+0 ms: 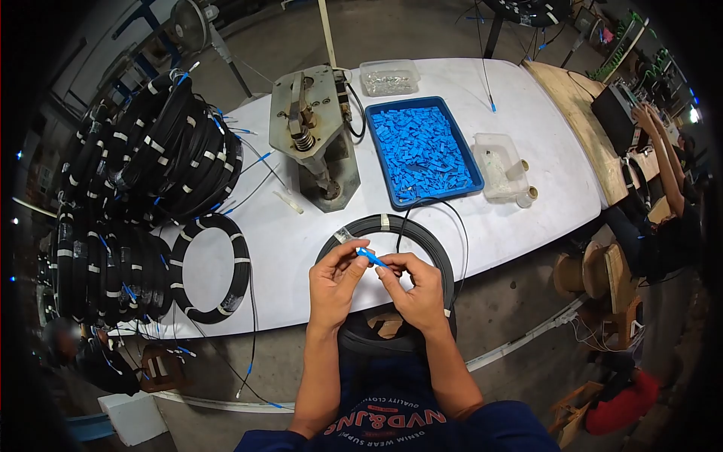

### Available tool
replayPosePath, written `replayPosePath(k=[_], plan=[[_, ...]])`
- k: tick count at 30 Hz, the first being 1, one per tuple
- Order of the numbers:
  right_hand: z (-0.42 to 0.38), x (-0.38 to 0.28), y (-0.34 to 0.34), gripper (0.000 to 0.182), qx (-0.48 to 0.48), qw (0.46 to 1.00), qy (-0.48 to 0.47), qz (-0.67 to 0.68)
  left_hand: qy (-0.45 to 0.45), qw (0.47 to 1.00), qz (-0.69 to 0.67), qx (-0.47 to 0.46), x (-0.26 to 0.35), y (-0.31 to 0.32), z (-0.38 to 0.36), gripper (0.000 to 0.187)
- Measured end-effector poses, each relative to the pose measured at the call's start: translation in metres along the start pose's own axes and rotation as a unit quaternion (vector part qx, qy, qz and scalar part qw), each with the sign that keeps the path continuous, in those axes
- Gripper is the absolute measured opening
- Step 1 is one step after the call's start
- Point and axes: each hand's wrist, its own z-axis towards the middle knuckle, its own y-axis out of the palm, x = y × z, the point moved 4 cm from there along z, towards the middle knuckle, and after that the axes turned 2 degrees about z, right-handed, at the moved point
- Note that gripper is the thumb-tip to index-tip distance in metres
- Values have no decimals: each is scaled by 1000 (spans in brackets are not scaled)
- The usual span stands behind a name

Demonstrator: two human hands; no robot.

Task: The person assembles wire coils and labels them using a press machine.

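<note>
The little blue plug [370, 258] sits between both hands, just above the black cable coil [437, 248]. Its long side runs from 10 o'clock to 4 o'clock. The left hand [337, 282] pinches its upper end and the right hand [413, 288] pinches its lower end. Both are equally close. At 12 o'clock sits the blue tray [392, 192].
</note>
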Motion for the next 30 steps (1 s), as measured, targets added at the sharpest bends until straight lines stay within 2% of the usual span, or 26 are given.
replayPosePath(k=[7,12,17,19,22,30], plan=[[3,-4,-1,14,17,1000,23,-8,-12,1000,11,-6,1,4,3,23],[7,-9,-3,16,28,1000,-6,6,-2,1000,8,-11,6,6,5,23],[5,-17,-15,16,36,998,-39,-37,-13,999,-33,-15,1,8,2,24],[6,-22,-19,15,37,996,-47,-58,-12,999,9,-42,-3,5,2,24],[6,-27,-22,12,44,995,-55,-72,1,998,47,-35,-1,6,2,22],[5,-30,-21,15,32,995,-60,-68,16,997,64,-32,4,7,1,18]])
